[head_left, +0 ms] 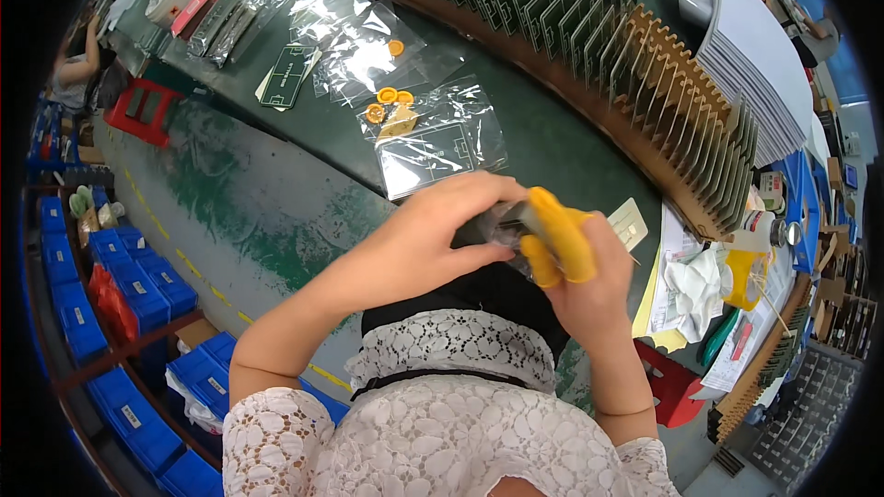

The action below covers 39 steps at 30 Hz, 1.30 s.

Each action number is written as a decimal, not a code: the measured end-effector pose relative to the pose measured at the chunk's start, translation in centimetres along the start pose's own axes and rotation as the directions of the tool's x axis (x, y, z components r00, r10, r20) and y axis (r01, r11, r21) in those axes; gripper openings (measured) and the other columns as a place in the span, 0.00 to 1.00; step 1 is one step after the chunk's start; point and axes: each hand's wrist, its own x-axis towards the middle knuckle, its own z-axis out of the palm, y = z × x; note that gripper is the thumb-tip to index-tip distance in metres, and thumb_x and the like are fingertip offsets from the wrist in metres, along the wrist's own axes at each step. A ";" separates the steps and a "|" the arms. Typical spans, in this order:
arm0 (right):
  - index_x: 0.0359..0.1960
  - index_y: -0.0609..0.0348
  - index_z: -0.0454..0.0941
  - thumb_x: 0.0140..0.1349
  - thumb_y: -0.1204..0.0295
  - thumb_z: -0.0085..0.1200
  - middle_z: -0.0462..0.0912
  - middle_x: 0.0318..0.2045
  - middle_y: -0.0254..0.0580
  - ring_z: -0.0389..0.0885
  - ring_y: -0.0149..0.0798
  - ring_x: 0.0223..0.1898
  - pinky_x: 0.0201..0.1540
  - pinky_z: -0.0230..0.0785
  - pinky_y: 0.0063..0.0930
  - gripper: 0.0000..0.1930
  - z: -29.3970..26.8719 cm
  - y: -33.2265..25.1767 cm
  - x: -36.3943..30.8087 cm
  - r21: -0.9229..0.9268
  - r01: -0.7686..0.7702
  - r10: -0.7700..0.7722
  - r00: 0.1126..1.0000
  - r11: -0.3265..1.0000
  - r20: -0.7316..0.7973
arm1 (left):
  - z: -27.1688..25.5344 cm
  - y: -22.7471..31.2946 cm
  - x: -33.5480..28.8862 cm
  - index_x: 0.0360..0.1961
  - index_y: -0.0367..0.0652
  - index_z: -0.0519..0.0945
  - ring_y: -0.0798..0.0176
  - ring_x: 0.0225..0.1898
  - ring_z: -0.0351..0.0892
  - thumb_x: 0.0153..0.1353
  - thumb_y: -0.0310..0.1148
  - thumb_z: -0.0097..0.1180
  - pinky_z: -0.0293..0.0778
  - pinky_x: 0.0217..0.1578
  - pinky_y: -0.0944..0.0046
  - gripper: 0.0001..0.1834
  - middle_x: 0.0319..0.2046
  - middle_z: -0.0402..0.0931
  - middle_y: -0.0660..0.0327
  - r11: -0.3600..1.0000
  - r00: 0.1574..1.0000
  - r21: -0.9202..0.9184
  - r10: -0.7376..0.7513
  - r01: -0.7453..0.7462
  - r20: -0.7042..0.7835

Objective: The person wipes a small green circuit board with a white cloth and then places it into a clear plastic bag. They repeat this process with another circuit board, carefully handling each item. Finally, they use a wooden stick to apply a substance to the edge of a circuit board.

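My left hand (451,221) reaches in from the left, its thumb and fingers closing on the near end of a small clear plastic bag (505,224) with something dark in it. My right hand (594,271) wears yellow finger covers (562,237) and pinches the other side of the bag. Both hands are in front of my body at the table's near edge; the bag's contents are blurred. Just beyond them on the green table lies a clear bag (488,124) with a white-lined card (425,161) and a small yellow piece (399,121). Several orange-yellow rings (387,95) lie beside it.
A long slotted rack (516,41) of upright green panels runs across the table's far side. More clear bags (345,32) and green cards (287,75) lie at left. White tissue (692,290), yellow tape (744,278) and papers sit at right. Blue bins (138,414) stand lower left.
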 end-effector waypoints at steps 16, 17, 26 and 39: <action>0.56 0.61 0.73 0.45 0.65 0.72 0.79 0.38 0.44 0.76 0.46 0.37 0.41 0.69 0.36 0.35 -0.8 -0.6 -1.1 0.407 -0.303 0.332 0.943 0.862 0.000 | -0.2 -0.7 0.4 0.42 0.36 0.83 0.63 0.42 0.84 0.50 0.13 0.55 0.79 0.42 0.67 0.17 0.41 0.82 0.56 0.982 0.994 -0.155 -0.103 0.105 0.023; 0.56 0.61 0.74 0.45 0.65 0.72 0.79 0.38 0.44 0.76 0.47 0.38 0.41 0.68 0.36 0.34 -0.8 -0.6 -1.3 0.366 -0.300 0.315 0.949 0.881 0.018 | -0.3 -0.8 0.4 0.42 0.36 0.83 0.62 0.43 0.84 0.50 0.13 0.55 0.80 0.42 0.67 0.17 0.42 0.82 0.55 0.983 0.994 -0.152 -0.105 0.107 0.027; 0.44 0.60 0.80 0.45 0.72 0.66 0.79 0.36 0.39 0.75 0.44 0.34 0.38 0.65 0.34 0.20 -2.5 -0.3 -1.1 0.163 -0.144 0.140 0.990 0.976 0.030 | -0.7 0.0 0.7 0.36 0.35 0.84 0.54 0.44 0.85 0.44 0.13 0.58 0.80 0.43 0.61 0.16 0.38 0.84 0.54 0.994 0.995 -0.035 0.103 -0.104 -0.016; 0.43 0.64 0.79 0.49 0.77 0.65 0.78 0.34 0.42 0.77 0.43 0.33 0.38 0.70 0.31 0.17 -1.4 0.3 -1.5 0.275 -0.237 0.225 0.972 0.932 0.073 | -1.0 0.0 0.8 0.39 0.37 0.84 0.63 0.38 0.83 0.44 0.16 0.64 0.76 0.41 0.66 0.17 0.36 0.84 0.57 1.000 0.999 0.005 0.027 -0.027 -0.043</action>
